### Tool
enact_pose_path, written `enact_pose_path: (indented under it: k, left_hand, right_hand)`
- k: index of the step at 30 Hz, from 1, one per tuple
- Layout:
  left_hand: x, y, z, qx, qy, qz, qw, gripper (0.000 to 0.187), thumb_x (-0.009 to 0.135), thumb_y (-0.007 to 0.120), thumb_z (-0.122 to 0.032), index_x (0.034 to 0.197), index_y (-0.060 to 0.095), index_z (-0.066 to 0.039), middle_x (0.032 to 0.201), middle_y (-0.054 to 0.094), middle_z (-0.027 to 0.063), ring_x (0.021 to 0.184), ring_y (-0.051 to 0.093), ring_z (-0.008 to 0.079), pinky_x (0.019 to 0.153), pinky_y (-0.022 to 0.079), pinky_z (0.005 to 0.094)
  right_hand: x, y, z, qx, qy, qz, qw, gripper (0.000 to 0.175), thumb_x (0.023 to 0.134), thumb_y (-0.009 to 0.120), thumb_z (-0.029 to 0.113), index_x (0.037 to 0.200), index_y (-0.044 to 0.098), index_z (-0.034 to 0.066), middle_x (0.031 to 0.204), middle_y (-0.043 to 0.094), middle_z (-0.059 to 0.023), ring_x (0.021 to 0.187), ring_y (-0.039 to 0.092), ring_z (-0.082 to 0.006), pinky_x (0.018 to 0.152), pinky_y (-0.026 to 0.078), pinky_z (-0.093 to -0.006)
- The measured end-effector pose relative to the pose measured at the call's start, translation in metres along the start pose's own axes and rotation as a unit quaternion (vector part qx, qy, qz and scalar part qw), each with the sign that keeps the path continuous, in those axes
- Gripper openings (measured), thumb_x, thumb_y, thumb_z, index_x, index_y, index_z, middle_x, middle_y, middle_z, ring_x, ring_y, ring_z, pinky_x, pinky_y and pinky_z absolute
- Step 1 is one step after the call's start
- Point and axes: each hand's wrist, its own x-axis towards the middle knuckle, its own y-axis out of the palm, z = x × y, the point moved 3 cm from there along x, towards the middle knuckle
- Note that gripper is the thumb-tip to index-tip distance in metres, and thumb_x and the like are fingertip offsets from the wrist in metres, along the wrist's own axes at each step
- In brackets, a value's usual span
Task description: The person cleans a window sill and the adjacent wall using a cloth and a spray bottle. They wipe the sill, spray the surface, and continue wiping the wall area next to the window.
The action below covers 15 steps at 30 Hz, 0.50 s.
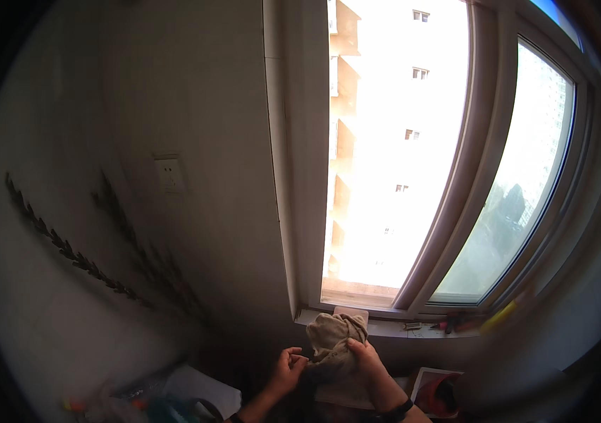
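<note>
My right hand [366, 359] holds a crumpled beige-brown cloth [332, 333], its thumb pressed on the cloth's right side. At the cloth's lower left edge is my left hand [290, 370], its fingers bent; they seem to pinch a bit of the edge. A dark band circles my right wrist. Behind the cloth, a pale pinkish object [350, 313] shows on the windowsill [385, 330]. The lower part of the cloth lies in shadow.
Small tools, one with a pink tip [438, 326], and a yellow object [498, 317] lie along the sill's right side. A red container [438, 394] stands lower right. Plastic-wrapped items and a white sheet [205, 388] lie lower left. Dried plant stems [73, 256] lean near the left wall.
</note>
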Motion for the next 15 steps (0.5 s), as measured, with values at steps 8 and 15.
enact_pose_path:
  k: [8, 15]
  left_hand:
    - [0.064, -0.051, -0.109, 0.014, 0.137, -0.038, 0.99, 0.029, 0.109, 0.065, -0.01, 0.137, 0.058, -0.004, 0.13, 0.07, 0.007, 0.118, 0.066, 0.0153, 0.1, 0.055, 0.0334]
    - [0.12, -0.047, -0.219, 0.166, 0.296, -0.094, 0.936, 0.022, 0.109, 0.068, -0.015, 0.127, 0.062, -0.004, 0.11, 0.074, 0.0099, 0.107, 0.074, 0.0221, 0.091, 0.06, 0.038]
  right_hand:
    - [-0.021, 0.137, 0.114, -0.005, -0.064, 0.147, 0.987, 0.074, 0.103, 0.075, 0.024, 0.162, 0.036, -0.0004, 0.147, 0.06, -0.0241, 0.131, 0.068, -0.0327, 0.108, 0.062, -0.0454]
    - [-0.024, 0.25, 0.25, -0.19, -0.369, 0.223, 0.882, 0.086, 0.106, 0.071, 0.034, 0.17, 0.023, 0.0019, 0.161, 0.046, -0.0225, 0.148, 0.053, -0.0361, 0.123, 0.046, -0.0502]
